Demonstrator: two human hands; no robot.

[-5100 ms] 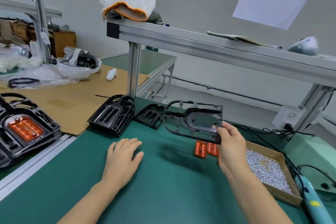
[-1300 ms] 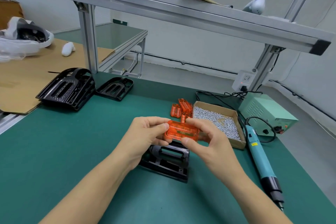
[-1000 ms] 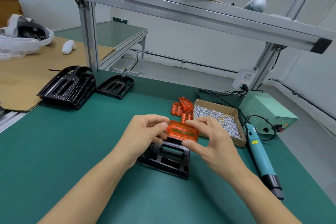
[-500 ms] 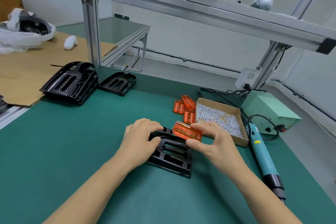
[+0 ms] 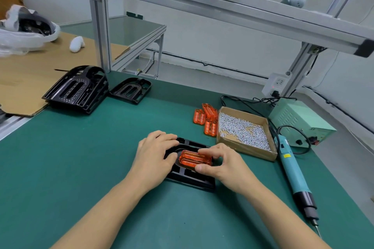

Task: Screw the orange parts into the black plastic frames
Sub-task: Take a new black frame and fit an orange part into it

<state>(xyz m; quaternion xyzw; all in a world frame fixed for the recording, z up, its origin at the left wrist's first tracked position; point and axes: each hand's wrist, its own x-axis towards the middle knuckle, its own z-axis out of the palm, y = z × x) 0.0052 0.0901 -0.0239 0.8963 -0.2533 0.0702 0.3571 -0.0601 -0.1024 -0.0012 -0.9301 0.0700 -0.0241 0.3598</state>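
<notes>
On the green desk, a black plastic frame lies flat between the person's two hands. The left hand rests on the frame's left side, fingers curled over its far edge in a grip that holds it down. The right hand pinches an orange part between thumb and fingertips, a narrow grip on its right end; the part sits in the frame's middle recess. Three more orange parts lie beyond, just beside a cardboard box of screws. An electric screwdriver lies on the desk to the right of the box, its cable running to a pale green power supply. A stack of black frames and a single black frame sit at the desk's far left.
</notes>
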